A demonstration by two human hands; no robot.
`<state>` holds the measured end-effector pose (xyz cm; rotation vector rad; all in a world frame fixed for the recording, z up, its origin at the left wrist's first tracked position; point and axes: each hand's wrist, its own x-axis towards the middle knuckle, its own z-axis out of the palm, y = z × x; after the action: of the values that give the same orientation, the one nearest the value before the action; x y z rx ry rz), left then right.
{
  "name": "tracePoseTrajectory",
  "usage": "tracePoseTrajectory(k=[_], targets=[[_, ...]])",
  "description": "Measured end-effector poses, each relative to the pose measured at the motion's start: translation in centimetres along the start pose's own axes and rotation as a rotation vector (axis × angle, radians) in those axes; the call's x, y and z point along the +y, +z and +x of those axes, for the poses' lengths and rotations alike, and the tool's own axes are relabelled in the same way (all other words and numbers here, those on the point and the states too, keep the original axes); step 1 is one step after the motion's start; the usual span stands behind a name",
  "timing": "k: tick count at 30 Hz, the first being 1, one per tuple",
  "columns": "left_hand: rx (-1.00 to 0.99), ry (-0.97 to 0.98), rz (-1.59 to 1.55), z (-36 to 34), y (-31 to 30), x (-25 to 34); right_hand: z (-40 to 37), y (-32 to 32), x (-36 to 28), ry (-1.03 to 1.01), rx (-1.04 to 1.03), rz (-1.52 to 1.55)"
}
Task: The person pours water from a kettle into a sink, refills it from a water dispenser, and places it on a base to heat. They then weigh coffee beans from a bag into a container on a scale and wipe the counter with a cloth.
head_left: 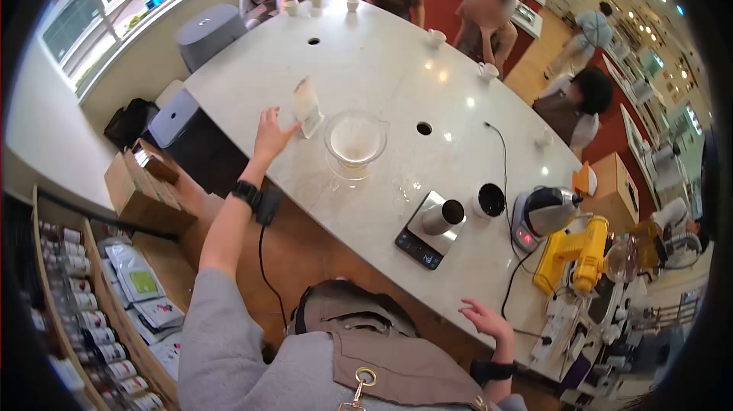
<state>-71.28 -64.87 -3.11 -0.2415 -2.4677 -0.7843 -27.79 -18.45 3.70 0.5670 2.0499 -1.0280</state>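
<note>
My left hand (273,134) is raised over the table's left edge, fingers apart and empty, just left of a clear stand (308,113) with pale papers in it. A round glass bowl (356,138) sits to the right of the stand. My right hand (487,321) hovers by the near table edge, fingers spread, holding nothing. Up and left of it, a metal cup (443,217) rests on a lit digital scale (418,251). Beside the scale stands a dark-filled cup (489,200). A kettle (551,211) is on its base further right.
The white table (366,52) has two cable holes. White cups (352,4) line its far edge, near several people. A yellow grinder (588,254) and a cord (505,174) are on the right. Shelves of bottles (99,334) stand at the lower left.
</note>
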Motion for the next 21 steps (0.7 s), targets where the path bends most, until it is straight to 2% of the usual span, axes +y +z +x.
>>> tracePoseTrajectory(k=[2,4,5,6,7,8,9,11,12,13,14,16,17,18,19,21], targets=[[0.006,-0.056,-0.036,2.7,1.6,0.7,1.0,0.8,-2.3,-0.146,-0.061,-0.023],[-0.014,-0.037,-0.065,4.9,3.9,-0.6,0.9,0.9,-5.5,-0.201,-0.127,-0.081],[0.004,-0.035,-0.076,5.4,4.8,-1.6,1.4,1.2,-5.6,-0.332,-0.096,-0.117],[0.082,-0.016,-0.061,5.5,5.3,-2.7,1.9,1.5,-5.5,-0.462,-0.060,-0.158],[0.158,0.002,-0.048,5.6,5.5,-3.7,1.0,1.4,-7.1,-0.428,-0.045,-0.128],[0.186,-0.116,-0.103,5.4,4.6,-3.8,-0.4,1.3,-9.9,-0.363,-0.044,-0.059],[0.288,-0.122,-0.179,4.4,1.9,-1.9,-1.3,1.1,-11.9,-0.305,-0.043,0.010],[0.158,-0.179,-0.462,1.9,-4.9,2.4,-1.6,1.3,-13.0,-0.417,-0.008,0.068],[0.185,-0.040,-0.290,0.6,-7.2,2.3,-1.8,1.3,-14.0,-0.459,0.004,0.075],[0.174,0.131,-0.272,-0.7,-10.4,5.4,-1.8,1.5,-14.6,-0.518,0.033,0.087],[0.067,0.145,-0.436,-2.3,-12.8,7.7,-1.9,1.8,-15.2,-0.571,0.074,0.105],[-0.220,0.215,-0.753,-5.4,-15.1,12.6,-2.5,2.1,-17.3,-0.708,0.112,0.331],[-0.372,0.277,-0.892,-7.0,-15.4,15.1,-2.3,2.2,-17.8,-0.802,0.138,0.294],[-0.535,0.255,-1.032,-8.9,-14.8,17.3,-2.0,2.7,-18.1,-0.905,0.158,0.254],[-0.696,0.227,-1.163,-10.9,-14.0,19.4,-1.8,3.6,-18.0,-0.900,0.159,0.263],[-0.937,0.248,-1.200,-13.8,-12.3,24.1,-1.2,5.2,-17.3,-1.130,-0.065,0.384]])
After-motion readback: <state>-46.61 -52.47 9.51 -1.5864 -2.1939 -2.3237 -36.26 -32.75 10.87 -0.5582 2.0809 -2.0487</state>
